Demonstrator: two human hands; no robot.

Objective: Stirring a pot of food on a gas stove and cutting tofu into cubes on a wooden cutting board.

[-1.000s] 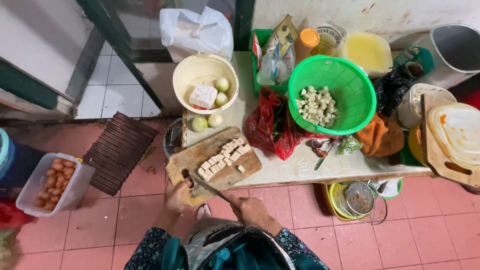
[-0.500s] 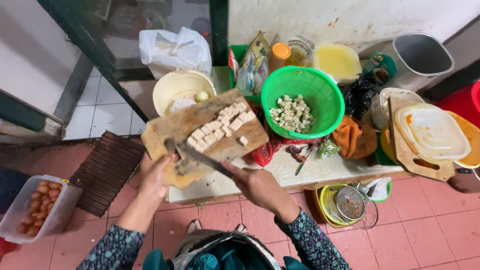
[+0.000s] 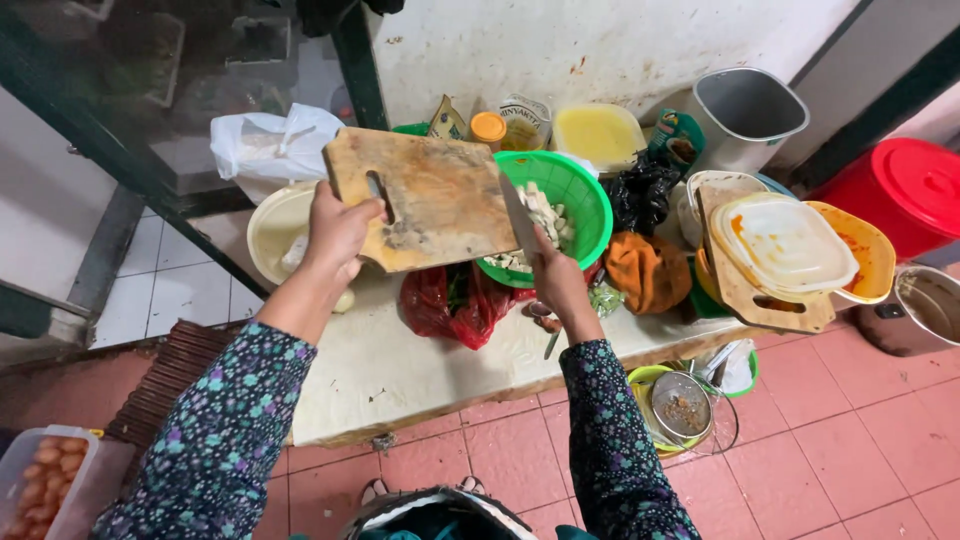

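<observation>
Change noted: half a second ago the wooden cutting board [image 3: 425,200] lay low with pale cubes on top; it is now lifted and tilted over the green colander [image 3: 560,205], its face bare. The cubes [image 3: 540,215] lie inside the colander, so the transfer appears largely done. Left hand [image 3: 338,232] has fingers wrapped closed round the board's handle end. Right hand [image 3: 555,282] has fingers closed on a knife [image 3: 520,215], blade at the board's lower edge, just above the colander rim. Below the right fingers lies a red plastic bag [image 3: 455,300]; beyond the left fingers, a cream bowl [image 3: 275,230]. An orange cloth [image 3: 645,270] crowds the colander's far side
</observation>
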